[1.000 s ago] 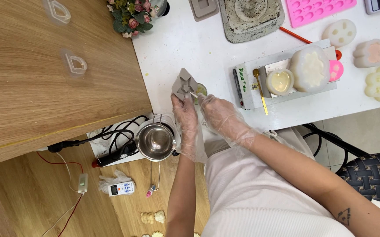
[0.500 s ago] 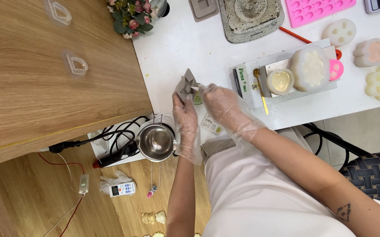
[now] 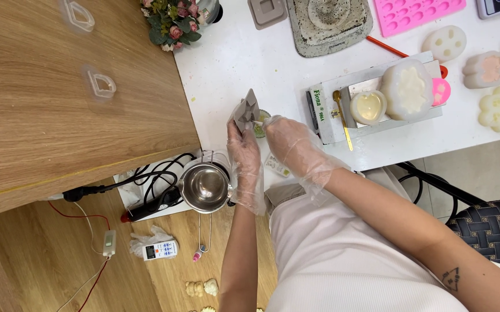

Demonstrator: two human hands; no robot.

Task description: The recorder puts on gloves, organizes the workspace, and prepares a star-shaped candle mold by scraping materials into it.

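My left hand [image 3: 244, 151], in a clear plastic glove, holds a grey star-shaped silicone mould [image 3: 246, 111] tilted on edge above the white table [image 3: 244, 58]. My right hand [image 3: 294, 144], also gloved, pinches a thin pale stick [image 3: 257, 123] whose tip touches the mould. A small greenish round thing [image 3: 260, 129] lies on the table just behind the mould, mostly hidden. A small printed card [image 3: 277, 164] lies under my right wrist.
A steel pot [image 3: 205, 186] sits on a heater by cables [image 3: 146, 185] at the lower left. A white box [image 3: 342, 98] carries a heart mould, a flower mould and a gold spoon. Pink tray, grey mat, several pale flower moulds, flowers and a wooden table surround.
The star mould has turned from facing up to standing nearly on edge. My right hand has shifted a little up and left, staying at the mould. The card under my wrist came into sight.
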